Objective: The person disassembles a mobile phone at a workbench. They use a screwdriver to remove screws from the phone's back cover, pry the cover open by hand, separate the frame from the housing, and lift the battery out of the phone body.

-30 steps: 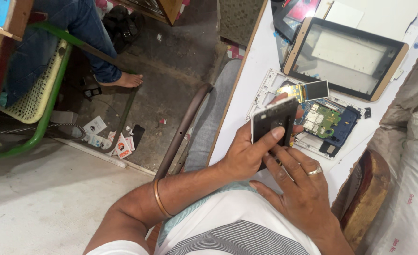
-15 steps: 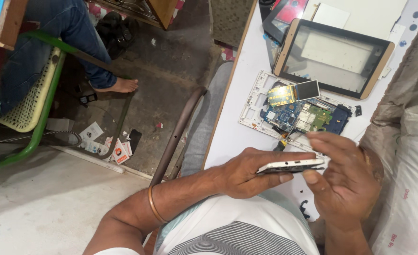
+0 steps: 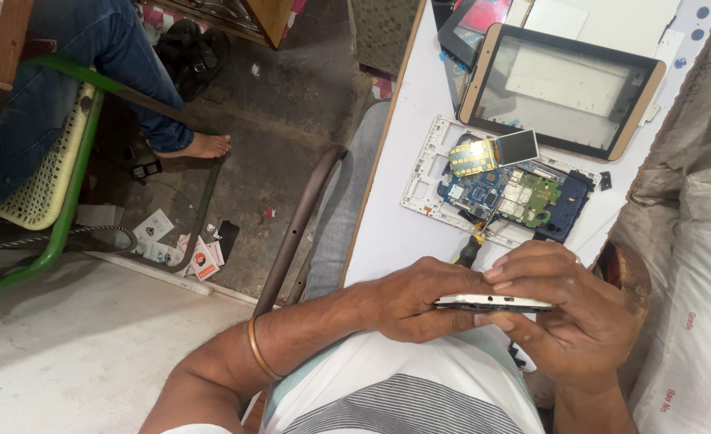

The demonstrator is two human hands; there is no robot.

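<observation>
Both hands (image 3: 500,309) stayed gripping phone (image 3: 493,303) above white table (image 3: 387,233).

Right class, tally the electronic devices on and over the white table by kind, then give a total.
Phone held edge-on in both hands: 1
Opened tablet with circuit board exposed: 1
Gold-framed tablet screen: 1
Total: 3
</observation>
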